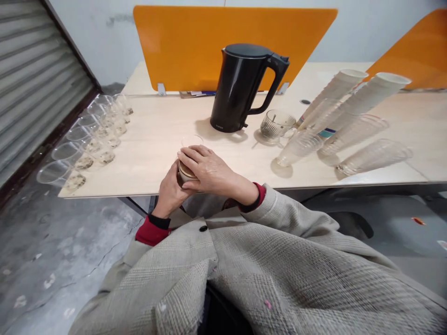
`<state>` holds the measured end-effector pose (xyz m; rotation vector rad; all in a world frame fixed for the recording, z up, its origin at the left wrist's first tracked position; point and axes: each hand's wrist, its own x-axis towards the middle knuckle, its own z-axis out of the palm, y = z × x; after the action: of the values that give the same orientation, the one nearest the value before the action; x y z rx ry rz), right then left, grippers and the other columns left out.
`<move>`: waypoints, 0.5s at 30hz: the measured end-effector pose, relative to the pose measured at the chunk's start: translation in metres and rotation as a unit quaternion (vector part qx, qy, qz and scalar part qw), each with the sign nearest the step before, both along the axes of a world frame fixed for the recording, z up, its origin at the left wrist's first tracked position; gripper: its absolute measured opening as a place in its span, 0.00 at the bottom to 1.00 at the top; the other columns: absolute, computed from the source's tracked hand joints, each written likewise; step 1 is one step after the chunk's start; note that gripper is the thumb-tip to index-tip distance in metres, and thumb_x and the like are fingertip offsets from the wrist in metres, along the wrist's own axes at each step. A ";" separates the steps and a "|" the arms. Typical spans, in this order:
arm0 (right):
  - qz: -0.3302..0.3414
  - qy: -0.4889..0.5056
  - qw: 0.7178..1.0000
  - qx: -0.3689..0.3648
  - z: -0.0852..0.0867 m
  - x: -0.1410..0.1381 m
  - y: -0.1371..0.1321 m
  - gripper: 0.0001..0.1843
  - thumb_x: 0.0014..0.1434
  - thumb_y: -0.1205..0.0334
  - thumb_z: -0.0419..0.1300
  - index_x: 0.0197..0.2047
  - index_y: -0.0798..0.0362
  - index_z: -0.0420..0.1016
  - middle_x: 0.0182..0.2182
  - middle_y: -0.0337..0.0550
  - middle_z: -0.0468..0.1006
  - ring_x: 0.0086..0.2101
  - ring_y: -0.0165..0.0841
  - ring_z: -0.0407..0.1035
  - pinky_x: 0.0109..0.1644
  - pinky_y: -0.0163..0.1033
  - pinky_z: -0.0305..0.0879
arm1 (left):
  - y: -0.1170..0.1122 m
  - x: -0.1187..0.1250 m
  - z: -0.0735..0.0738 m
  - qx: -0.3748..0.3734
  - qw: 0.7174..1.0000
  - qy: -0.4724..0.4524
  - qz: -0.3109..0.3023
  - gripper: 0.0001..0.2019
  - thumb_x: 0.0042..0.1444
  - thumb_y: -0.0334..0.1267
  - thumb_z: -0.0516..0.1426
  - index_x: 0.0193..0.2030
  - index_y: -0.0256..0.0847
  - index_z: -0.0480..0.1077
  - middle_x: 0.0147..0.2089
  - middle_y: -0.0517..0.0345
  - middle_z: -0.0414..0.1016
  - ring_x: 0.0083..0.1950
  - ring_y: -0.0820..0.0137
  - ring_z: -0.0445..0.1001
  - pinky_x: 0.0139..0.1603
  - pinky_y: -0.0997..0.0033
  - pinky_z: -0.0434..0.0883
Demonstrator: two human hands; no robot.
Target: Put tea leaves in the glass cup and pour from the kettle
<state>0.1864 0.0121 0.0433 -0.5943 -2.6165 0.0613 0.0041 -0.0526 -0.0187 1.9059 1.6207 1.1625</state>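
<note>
standing at the left end of the counter (157, 118), many clear plastic cups (66, 151) make two close rows, and we see dark bits at their bottoms. to the right of them, near the front edge of the counter, we find the left hand (169, 188); its grip is closed around the side of a small container (186, 171), whose top looks brown. this container is between our two hands, mostly covered by them. the right hand (211, 171) comes from the other side, and its grip is also closed on the container, with fingers bent across the top and the thumb at the near side. just behind the fingers we notice the rim of a clear cup (192, 140). further right, a black kettle (235, 88) stands upright before an orange panel (178, 46), its handle turned to the right. beside it is a ribbed glass cup (277, 123). at the right we have two tall stacks of white cups (373, 95) and, nearer to us, stacks of clear cups (375, 156).
</note>
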 end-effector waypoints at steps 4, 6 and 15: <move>0.024 -0.003 1.000 0.001 0.001 0.004 0.002 0.46 0.63 0.50 0.72 0.77 0.54 0.60 0.73 0.64 0.67 0.70 0.60 0.60 0.75 0.73 0.58 | 0.001 0.001 -0.001 -0.004 1.000 0.022 0.011 0.54 0.52 0.55 0.72 0.79 0.41 0.54 0.75 0.36 0.72 0.72 0.44 0.76 0.66 0.46 0.78; 0.023 -0.009 1.000 0.003 0.003 0.004 0.003 0.43 0.67 0.45 0.68 0.76 0.56 0.62 0.73 0.64 0.68 0.69 0.60 0.61 0.74 0.73 0.58 | 0.002 0.003 -0.001 -0.025 0.999 0.030 0.025 0.54 0.52 0.55 0.72 0.80 0.41 0.53 0.72 0.37 0.75 0.68 0.43 0.80 0.62 0.46 0.80; 0.011 -0.026 1.000 0.006 0.013 0.003 0.002 0.30 0.76 0.49 0.53 0.73 0.56 0.69 0.67 0.61 0.74 0.62 0.55 0.64 0.68 0.64 0.65 | 0.005 0.012 0.003 -0.048 0.995 0.038 0.077 0.51 0.49 0.47 0.74 0.77 0.46 0.57 0.67 0.44 0.80 0.62 0.44 0.83 0.56 0.50 0.81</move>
<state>0.1895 0.0146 0.0565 -0.5695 -2.6726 0.0377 0.0164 -0.0481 -0.0162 1.8123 1.8590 1.0601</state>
